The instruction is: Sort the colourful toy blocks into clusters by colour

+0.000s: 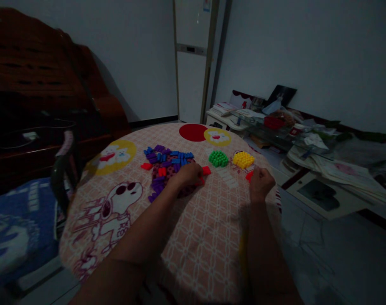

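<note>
From where I stand, the left hand has its fingers curled down by a red block; I can't tell whether they grip anything. The right hand is closed, apparently pinching a red piece at its fingertips. A loose pinch could drop that piece, and the table ends just beyond this hand. A careless swing could knock the yellow cluster just ahead of it, or the green cluster between the hands. The red piece looks small, bright and smooth. Left of the left hand lie jumbled purple blocks; blue blocks sit just ahead.
</note>
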